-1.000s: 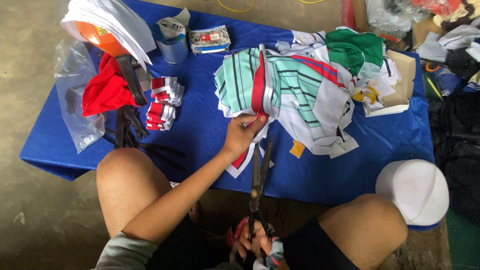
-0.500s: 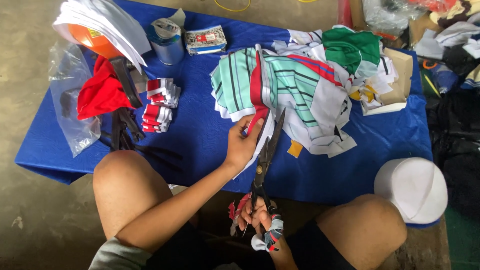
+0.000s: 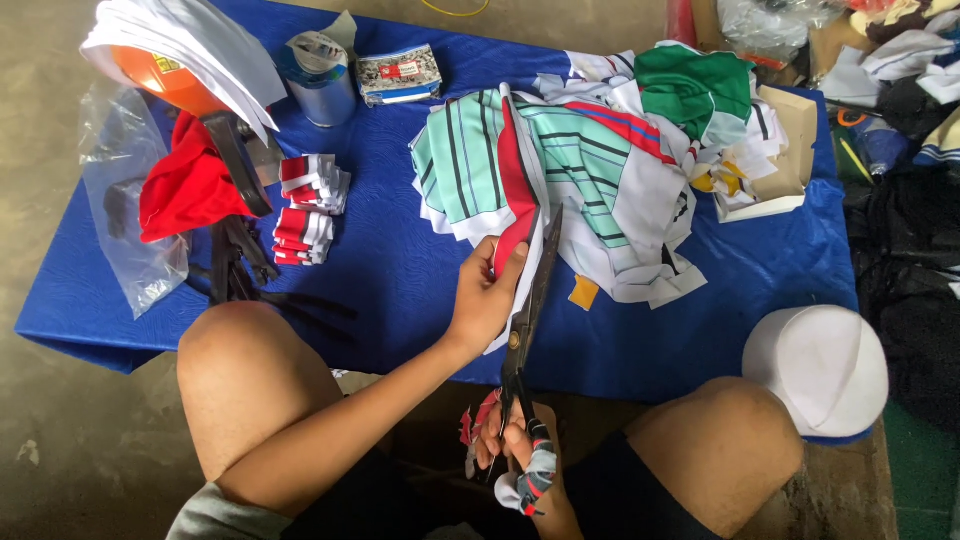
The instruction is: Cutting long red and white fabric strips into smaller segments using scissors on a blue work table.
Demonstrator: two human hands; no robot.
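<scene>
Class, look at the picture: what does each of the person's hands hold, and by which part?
The left hand pinches the red and white fabric strip at its near end. The right hand holds the scissors by their handles.

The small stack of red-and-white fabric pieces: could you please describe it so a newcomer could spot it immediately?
Start at the blue table and go to its left half, below the metal can. The small stack of red-and-white fabric pieces sits there, right of the plain red cloth. Unlike the big loose striped heap, it is neatly folded and compact.

Left of the hands lie folded red-and-white strips [image 3: 310,207], a metal tin [image 3: 322,82] and a plastic bag [image 3: 125,210]; a white cap [image 3: 818,368] sits right.
</scene>
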